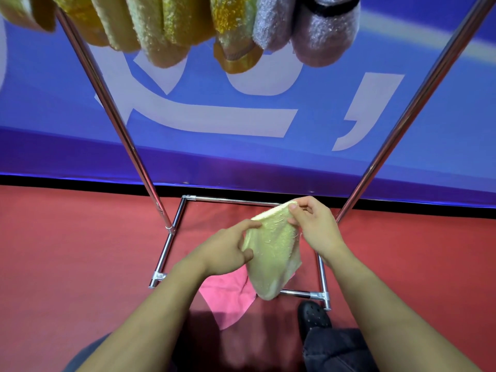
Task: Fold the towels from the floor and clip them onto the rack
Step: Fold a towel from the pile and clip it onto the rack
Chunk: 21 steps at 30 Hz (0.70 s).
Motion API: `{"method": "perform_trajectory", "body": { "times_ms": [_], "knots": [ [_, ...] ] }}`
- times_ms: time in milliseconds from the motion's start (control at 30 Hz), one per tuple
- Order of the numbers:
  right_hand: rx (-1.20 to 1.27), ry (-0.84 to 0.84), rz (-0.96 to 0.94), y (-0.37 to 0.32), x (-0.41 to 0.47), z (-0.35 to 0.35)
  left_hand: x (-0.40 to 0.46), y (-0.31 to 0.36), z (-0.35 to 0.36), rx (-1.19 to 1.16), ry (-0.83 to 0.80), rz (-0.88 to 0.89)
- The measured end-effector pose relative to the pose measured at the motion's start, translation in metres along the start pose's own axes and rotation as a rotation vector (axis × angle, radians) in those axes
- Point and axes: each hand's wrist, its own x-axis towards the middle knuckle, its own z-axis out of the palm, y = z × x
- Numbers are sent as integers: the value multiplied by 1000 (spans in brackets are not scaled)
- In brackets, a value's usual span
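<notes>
A chrome rack [115, 122] stands on the red floor [67, 251] before a blue banner [241, 146], folded towels [171, 25] hanging along its top. Above a pink towel [228, 294] on the floor, the left hand [228, 251] grips a pale yellow towel [271, 253] by its left edge. The right hand [314, 224] pinches its far corner.

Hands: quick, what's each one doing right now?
Left hand: grips the pale yellow towel at its left edge.
Right hand: pinches the towel's top corner.

large white character strokes on the blue banner [241, 157], cropped, not readable
</notes>
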Motion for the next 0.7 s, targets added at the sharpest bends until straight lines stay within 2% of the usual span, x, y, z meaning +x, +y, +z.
{"method": "perform_trajectory", "body": {
  "times_ms": [133,267,500,700],
  "knots": [
    [-60,-85,-41,2,-3,8,6,-6,0,-273,81,-90],
    [-17,-220,-37,6,-9,20,6,-4,-6,-406,113,-137],
    [-58,-319,-125,4,-20,37,7,-7,-7,-458,154,-149],
    [-80,-348,-123,7,-22,43,9,-11,-5,-490,169,-143]
  ]
}}
